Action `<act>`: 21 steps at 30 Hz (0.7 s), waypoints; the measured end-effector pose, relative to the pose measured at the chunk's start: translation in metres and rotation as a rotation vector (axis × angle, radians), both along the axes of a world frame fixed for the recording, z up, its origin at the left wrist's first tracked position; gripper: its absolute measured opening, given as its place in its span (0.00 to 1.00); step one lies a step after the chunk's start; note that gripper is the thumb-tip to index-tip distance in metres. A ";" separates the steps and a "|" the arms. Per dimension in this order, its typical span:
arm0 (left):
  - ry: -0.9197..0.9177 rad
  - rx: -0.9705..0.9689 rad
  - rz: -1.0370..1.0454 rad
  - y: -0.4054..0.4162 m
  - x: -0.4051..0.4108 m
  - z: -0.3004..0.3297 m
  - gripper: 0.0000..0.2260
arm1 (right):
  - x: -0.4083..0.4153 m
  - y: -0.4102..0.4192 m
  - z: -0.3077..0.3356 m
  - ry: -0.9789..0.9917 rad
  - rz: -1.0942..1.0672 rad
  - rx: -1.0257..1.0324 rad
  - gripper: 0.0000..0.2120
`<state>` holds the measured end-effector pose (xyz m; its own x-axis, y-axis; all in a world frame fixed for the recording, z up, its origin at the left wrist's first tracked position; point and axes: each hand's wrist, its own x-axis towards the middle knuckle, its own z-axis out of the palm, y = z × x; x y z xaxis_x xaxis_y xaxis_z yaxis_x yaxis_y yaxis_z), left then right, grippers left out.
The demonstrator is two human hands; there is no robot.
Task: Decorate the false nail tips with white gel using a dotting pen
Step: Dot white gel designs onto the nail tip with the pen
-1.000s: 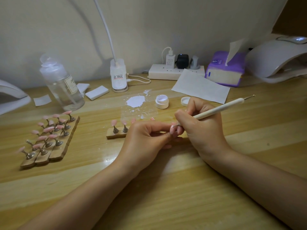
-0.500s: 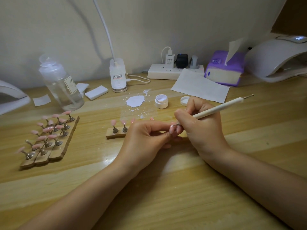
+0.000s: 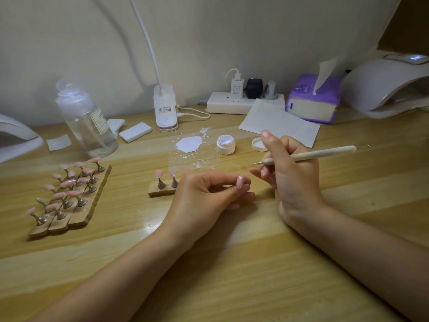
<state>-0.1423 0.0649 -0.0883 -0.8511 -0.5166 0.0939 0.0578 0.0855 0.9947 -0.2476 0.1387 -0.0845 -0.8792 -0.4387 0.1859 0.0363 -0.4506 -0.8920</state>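
The left hand [image 3: 204, 194] is pinching a false nail tip [image 3: 240, 181] already bearing a white dot, while the right hand [image 3: 287, 173] is gripping the dotting pen [image 3: 308, 155] just beside it (the many pink tips [image 3: 69, 183] on stands are looking undecorated).

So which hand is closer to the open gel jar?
The right hand. It holds the pen just right of the jar, beside the lid. The left hand is lower, nearer the person.
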 end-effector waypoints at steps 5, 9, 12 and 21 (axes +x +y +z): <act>0.016 0.004 0.003 -0.001 0.000 -0.001 0.09 | -0.006 0.000 0.005 0.046 -0.120 0.060 0.19; 0.024 0.002 0.005 -0.001 0.000 -0.001 0.07 | -0.020 -0.003 0.015 0.171 -0.121 0.106 0.15; 0.019 0.010 0.002 -0.001 0.000 -0.001 0.07 | -0.033 -0.012 0.025 0.304 -0.096 0.185 0.12; -0.076 -0.031 0.038 0.001 0.002 0.004 0.02 | -0.045 -0.067 0.010 0.463 -0.315 0.308 0.21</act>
